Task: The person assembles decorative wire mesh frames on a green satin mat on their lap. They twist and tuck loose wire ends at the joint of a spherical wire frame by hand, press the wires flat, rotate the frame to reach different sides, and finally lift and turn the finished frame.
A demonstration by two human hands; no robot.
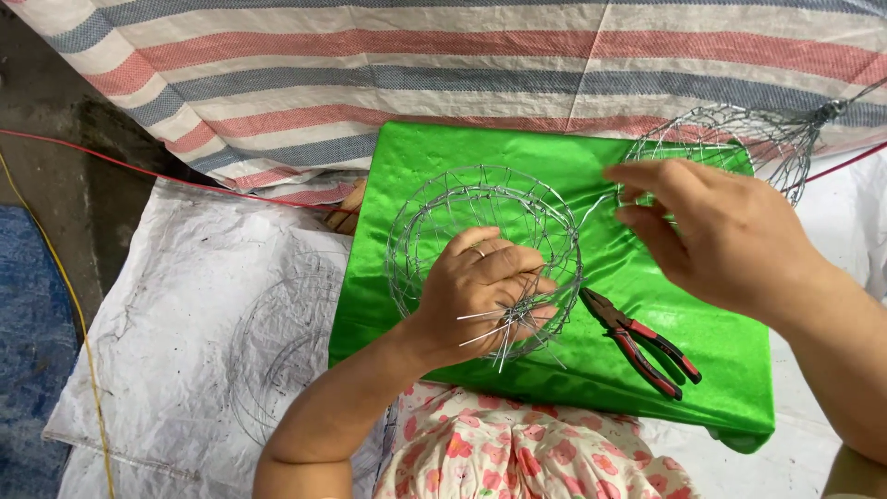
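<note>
My left hand grips the near side of a round wire basket frame, where several loose wire ends stick out. The frame rests on a shiny green cloth-covered board. My right hand hovers above the board to the right of the frame, fingers curled, pinching a thin wire that leads toward the frame. Red-and-black pliers lie on the green board below my right hand.
A second wire basket lies at the board's far right corner. A striped red, blue and white tarp covers the back. A white sack sheet lies at left, with red and yellow cords over the dark floor.
</note>
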